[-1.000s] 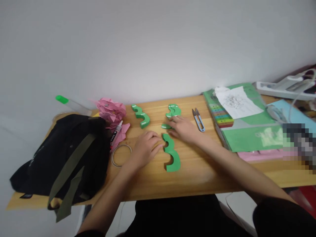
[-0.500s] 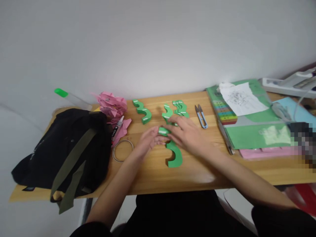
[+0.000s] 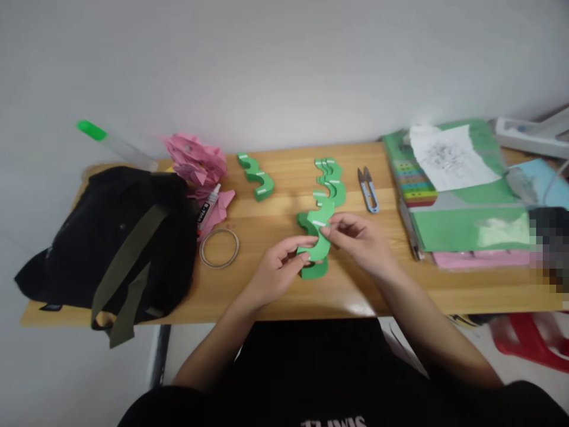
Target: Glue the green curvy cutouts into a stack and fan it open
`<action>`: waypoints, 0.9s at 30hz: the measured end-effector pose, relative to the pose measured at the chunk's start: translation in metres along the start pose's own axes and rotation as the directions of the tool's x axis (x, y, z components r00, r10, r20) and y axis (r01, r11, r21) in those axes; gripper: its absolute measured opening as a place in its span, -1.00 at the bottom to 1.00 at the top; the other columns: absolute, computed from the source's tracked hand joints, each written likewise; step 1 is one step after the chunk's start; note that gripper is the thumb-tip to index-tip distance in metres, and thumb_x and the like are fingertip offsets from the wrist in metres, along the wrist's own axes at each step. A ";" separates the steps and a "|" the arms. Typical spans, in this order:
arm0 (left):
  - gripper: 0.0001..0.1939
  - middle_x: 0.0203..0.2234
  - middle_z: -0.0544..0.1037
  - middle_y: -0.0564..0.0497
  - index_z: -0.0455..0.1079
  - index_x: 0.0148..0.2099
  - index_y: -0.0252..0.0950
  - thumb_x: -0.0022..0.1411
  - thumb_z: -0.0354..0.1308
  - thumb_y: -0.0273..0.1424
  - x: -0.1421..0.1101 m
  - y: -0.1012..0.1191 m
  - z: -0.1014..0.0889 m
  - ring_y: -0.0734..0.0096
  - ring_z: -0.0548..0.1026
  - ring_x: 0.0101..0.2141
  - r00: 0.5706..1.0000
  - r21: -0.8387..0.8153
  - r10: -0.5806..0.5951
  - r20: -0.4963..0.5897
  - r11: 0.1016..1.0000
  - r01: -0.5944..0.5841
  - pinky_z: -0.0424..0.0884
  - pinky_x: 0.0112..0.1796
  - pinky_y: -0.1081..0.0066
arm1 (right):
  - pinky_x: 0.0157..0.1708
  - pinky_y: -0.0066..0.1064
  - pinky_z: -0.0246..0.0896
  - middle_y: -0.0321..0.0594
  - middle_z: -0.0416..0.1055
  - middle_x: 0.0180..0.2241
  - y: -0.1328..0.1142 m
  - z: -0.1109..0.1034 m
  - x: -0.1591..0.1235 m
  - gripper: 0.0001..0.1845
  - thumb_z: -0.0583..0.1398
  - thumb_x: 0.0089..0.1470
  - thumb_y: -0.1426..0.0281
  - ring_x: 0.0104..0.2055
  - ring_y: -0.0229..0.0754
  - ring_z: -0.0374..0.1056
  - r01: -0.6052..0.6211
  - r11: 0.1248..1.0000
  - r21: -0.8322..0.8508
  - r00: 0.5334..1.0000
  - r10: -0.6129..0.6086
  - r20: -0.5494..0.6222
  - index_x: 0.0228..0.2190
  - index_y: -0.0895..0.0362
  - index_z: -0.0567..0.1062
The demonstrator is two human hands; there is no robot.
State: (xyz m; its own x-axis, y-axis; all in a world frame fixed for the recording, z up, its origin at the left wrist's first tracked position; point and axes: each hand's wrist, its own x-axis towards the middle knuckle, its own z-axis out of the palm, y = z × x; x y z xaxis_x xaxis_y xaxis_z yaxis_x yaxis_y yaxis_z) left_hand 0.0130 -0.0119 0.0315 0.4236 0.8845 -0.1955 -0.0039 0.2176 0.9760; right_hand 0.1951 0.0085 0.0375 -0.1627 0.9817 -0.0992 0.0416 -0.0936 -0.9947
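Observation:
Between my hands is a wavy green paper cutout point(image 3: 323, 236) with a white strip across its middle. My left hand point(image 3: 281, 265) pinches its lower left end. On its right edge, near the white strip, the fingers of my right hand point(image 3: 359, 240) are closed. Beneath it another curved green piece point(image 3: 315, 271) lies on the table, partly hidden by the held one. Just beyond, several overlapping green cutouts point(image 3: 335, 184) with white strips lie in a group. A thicker wavy green stack point(image 3: 258, 178) sits farther left.
Blue-handled thread snips point(image 3: 368, 193) lie to the right, beside a green folder point(image 3: 471, 228) topped with a drawing point(image 3: 448, 157). To the left are a tape ring point(image 3: 219, 248), a glue tube point(image 3: 208, 207), crumpled pink paper point(image 3: 195, 159) and a black bag point(image 3: 133, 237).
Both hands have come nearer to me, and the green cutout they hold now shows its flat wavy face. My view has shifted, so the table sits higher in the picture.

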 end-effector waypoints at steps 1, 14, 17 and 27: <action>-0.72 -0.12 0.58 -0.09 0.41 0.00 -0.29 0.25 0.11 -0.37 -0.003 0.001 0.001 0.31 0.58 -0.20 1.000 0.070 0.029 0.000 0.997 -0.029 0.50 -0.18 0.31 | -0.52 -0.47 0.22 -0.39 0.33 -0.58 0.000 -0.002 -0.002 -0.64 0.32 -0.10 0.08 -0.55 -0.35 0.24 -0.002 1.000 0.016 0.999 0.003 -0.033 -0.48 0.11 0.43; -0.62 -0.15 0.47 -0.04 0.39 -0.03 -0.20 0.10 0.34 -0.34 -0.027 -0.033 -0.009 0.18 0.40 -0.08 0.951 0.730 0.302 0.073 0.633 -0.257 0.32 -0.03 0.12 | -0.53 -0.43 0.18 -0.36 0.30 -0.60 0.018 -0.006 -0.029 -0.64 0.34 -0.14 0.07 -0.55 -0.32 0.20 -0.087 0.994 -0.060 0.994 0.083 -0.071 -0.56 0.07 0.42; -0.69 -0.19 0.48 -0.04 0.41 -0.06 -0.22 0.14 0.31 -0.34 -0.026 -0.035 -0.007 0.21 0.39 -0.11 0.937 0.716 0.339 0.085 0.633 -0.294 0.33 -0.06 0.16 | -0.49 -0.42 0.18 -0.35 0.31 -0.58 0.022 0.000 -0.027 -0.65 0.33 -0.12 0.08 -0.52 -0.31 0.20 -0.076 0.993 -0.092 0.996 0.072 -0.046 -0.57 0.08 0.42; -0.84 -0.25 0.49 -0.04 0.47 -0.16 -0.28 0.19 0.26 -0.37 -0.022 -0.038 -0.003 0.25 0.38 -0.16 0.899 0.714 0.433 0.068 0.608 -0.347 0.35 -0.11 0.19 | -0.49 -0.41 0.21 -0.34 0.33 -0.57 0.029 -0.003 -0.024 -0.70 0.33 -0.10 0.14 -0.52 -0.30 0.22 -0.109 0.986 -0.126 0.994 0.106 -0.031 -0.55 0.07 0.42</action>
State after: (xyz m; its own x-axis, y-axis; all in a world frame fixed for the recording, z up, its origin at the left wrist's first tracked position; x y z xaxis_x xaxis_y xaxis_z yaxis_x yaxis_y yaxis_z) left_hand 0.0013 -0.0391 -0.0018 0.4410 0.8610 0.2532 0.4972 -0.4693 0.7298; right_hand 0.2032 -0.0169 0.0113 -0.1263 0.9710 -0.2031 0.1833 -0.1784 -0.9667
